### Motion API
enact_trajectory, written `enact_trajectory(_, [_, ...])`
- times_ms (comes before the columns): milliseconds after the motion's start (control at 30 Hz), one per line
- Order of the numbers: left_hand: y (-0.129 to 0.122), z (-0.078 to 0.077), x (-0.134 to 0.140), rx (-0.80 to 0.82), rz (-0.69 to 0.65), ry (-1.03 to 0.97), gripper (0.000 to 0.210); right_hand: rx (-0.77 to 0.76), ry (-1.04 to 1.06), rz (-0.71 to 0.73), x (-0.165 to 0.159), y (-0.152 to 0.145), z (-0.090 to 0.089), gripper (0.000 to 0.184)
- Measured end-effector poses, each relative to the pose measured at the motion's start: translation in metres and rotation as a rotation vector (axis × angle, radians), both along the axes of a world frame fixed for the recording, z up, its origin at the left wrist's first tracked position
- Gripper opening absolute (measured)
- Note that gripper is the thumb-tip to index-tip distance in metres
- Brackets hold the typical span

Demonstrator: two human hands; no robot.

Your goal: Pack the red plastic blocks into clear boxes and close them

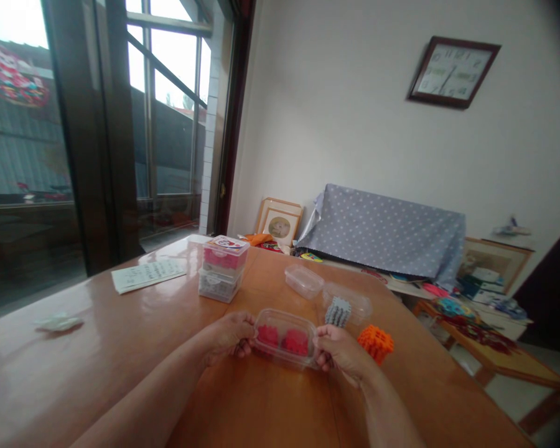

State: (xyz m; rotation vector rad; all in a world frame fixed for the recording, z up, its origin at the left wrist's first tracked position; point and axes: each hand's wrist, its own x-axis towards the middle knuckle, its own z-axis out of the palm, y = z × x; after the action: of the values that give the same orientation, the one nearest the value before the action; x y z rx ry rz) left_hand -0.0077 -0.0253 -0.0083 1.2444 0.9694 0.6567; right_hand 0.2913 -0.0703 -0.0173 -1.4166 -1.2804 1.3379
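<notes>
Both hands grip a clear plastic container (pixel 284 317) by its two short ends, just above or on the wooden table. My left hand (pixel 236 336) pinches its left rim, and my right hand (pixel 336 351) pinches the right one. Inside show two clusters of red toothed pieces (pixel 295 341). Just beyond my right hand stands a block of grey toothed pieces (pixel 338 312). To the right of that hand is a block of orange toothed pieces (pixel 376 343). Whether a lid covers the held container I cannot tell.
Two more clear containers, one nearer the middle (pixel 304 281) and one behind the grey block (pixel 358 302), lie on the table (pixel 261 404). Stacked lidded boxes (pixel 221 270) stand left of them. Papers (pixel 149 274) and a crumpled white wrapper (pixel 59 322) lie farther left.
</notes>
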Motion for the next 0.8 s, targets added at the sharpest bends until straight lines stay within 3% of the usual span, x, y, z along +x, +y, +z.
enact_trajectory(367, [0.007, -0.008, 0.001, 0.031, 0.164, -0.070, 0.023, -0.092, 0.154, -0.033, -0.012, -0.002, -0.003, 0.030])
enact_trajectory(600, [0.018, -0.017, -0.003, 0.022, 0.248, -0.177, 0.023, -0.026, 0.342, -0.168, -0.034, 0.014, -0.022, 0.024])
enact_trajectory(800, [0.024, -0.015, -0.007, 0.016, 0.323, -0.277, 0.029, 0.000, 0.447, -0.268, -0.045, 0.032, -0.033, 0.027])
